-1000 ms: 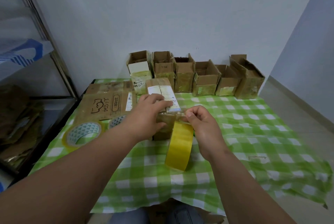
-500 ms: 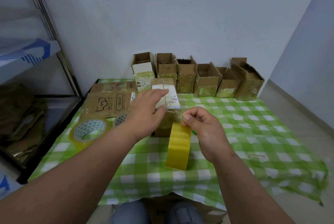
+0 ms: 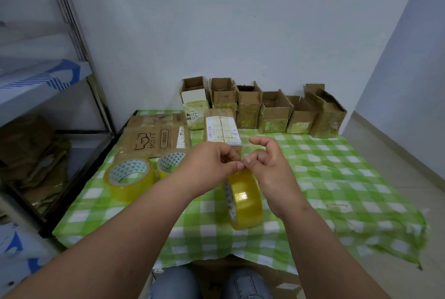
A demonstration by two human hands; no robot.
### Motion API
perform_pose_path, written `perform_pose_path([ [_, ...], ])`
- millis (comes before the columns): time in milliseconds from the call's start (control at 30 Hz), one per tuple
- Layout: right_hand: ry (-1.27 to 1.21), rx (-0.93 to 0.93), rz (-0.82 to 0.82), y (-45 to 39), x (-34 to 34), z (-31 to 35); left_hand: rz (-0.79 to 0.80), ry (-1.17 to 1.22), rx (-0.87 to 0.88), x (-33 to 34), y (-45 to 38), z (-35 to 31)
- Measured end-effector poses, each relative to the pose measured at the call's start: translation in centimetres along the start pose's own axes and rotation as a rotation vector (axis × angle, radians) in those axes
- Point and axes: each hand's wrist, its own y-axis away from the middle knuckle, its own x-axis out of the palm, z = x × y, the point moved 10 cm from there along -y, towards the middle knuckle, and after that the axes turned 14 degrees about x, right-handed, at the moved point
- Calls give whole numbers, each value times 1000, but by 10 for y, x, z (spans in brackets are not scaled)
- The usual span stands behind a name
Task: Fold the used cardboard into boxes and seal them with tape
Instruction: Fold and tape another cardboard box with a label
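While both hands pinch tape at the yellow translucent tape roll (image 3: 244, 198) | left hand (image 3: 209, 166), right hand (image 3: 269, 166) | labelled brown cardboard box (image 3: 222, 128) lies just beyond, lengthwise away | left hand nearer.

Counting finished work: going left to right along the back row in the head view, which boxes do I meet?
White-fronted box → box marked 118 → tall dark-topped box → wide open box → low box → tilted box.
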Motion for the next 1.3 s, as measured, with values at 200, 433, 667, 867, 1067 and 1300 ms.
perform_pose_path([
  [200,53,-44,-48,3,2,1,1,-160,-20,-9,6,-5],
  [433,112,79,-15,9,-2,-25,-171,-22,-157,-24,18,25],
  [667,198,187,354,18,23,-52,-383,377,-335,-34,34,53],
  [867,119,151,393,2,2,-21,-432,572,-376,-40,30,51],
  [1067,190,74,327,-6,-13,20,-533,723,-415,-43,26,50],
  [1300,421,21,156,-13,-49,28,-697,789,-485,-67,37,79],
])
